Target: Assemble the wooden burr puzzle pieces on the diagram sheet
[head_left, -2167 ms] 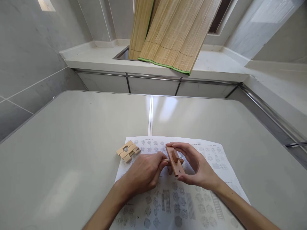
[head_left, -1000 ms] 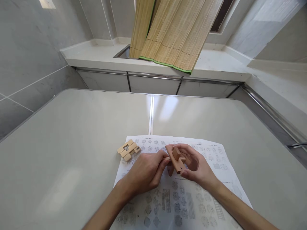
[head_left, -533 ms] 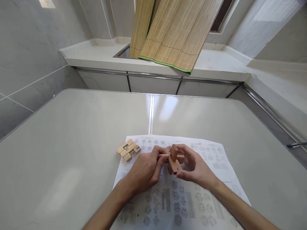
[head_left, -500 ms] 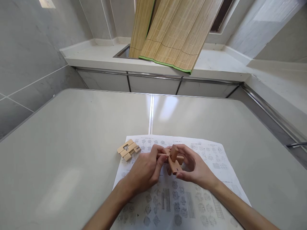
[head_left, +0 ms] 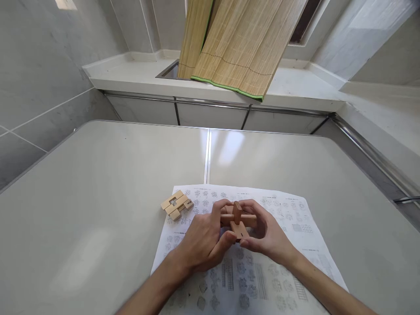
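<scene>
Head view showed us holding a reddish-brown assembly of crossed wooden bars (head_left: 239,229) in both hands, over a white paper sheet printed with small grey diagrams (head_left: 262,264). Our left hand (head_left: 205,238) was narrowed around it from eight o'clock, the thumb near its lower front and the forefinger curled over the upper left. Our right hand (head_left: 274,236) held it from the three-to-four o'clock side, thumb at the lower edge of the flat bar and fingers arched behind. One short bar pointed up in the middle, another ran crosswise from nine to three o'clock, and the flat bar, bearing a small dark mark, reached toward six. How far our hidden fingers wrapped around the back, we could not tell.

Between nine and ten o'clock of the assembly, we had a pale wooden block cluster marked with a 3 (head_left: 177,202) lying at the sheet's corner, well apart from the assembly. The sheet lay on a glossy off-white desk (head_left: 98,188). Toward twelve o'clock, a tan bamboo blind with green edging (head_left: 243,48) hung over a white ledge (head_left: 131,76).
</scene>
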`<state>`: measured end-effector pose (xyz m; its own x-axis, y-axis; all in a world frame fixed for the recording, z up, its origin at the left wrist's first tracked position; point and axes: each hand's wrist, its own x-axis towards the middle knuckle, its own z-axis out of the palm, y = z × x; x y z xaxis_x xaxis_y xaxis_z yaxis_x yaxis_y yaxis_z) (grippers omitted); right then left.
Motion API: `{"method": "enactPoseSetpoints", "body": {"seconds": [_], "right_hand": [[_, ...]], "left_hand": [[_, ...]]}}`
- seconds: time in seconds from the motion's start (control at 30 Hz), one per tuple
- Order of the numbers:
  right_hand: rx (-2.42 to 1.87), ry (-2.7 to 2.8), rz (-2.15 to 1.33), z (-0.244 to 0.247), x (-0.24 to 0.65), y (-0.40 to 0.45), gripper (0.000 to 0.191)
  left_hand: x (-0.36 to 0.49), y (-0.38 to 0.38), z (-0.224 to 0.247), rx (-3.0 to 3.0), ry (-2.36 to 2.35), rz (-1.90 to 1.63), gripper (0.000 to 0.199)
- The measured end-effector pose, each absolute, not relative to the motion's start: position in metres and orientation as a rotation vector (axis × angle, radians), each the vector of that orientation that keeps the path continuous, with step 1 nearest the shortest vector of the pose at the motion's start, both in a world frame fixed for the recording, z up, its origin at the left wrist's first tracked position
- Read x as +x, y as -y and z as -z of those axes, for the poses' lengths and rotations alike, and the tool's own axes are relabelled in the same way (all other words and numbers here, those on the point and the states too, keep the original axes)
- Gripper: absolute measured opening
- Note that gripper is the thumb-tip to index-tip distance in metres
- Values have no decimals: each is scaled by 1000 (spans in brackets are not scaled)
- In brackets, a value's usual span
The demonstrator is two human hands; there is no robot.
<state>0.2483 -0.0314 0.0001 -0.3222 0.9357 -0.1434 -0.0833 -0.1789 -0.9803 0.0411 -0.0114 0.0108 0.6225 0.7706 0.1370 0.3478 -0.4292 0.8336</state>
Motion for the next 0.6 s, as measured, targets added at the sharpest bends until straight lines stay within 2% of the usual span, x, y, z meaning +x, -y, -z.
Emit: {"method": "enactPoseSetpoints", "body": {"seconds": [0.33,0.47,0.6], "right_hand": [[-1055,1307,-1475,0,258,23,71],[-1159,1311,-1250,-7,282,13,66],[-1291,1369,-922,-13,327,11,60]], "left_hand": [[42,12,-9,2024,-963,-773,67],[41,12,-4,2072,-1040,-732,64],[43,14,1,2299,-1024,-530,53]]}}
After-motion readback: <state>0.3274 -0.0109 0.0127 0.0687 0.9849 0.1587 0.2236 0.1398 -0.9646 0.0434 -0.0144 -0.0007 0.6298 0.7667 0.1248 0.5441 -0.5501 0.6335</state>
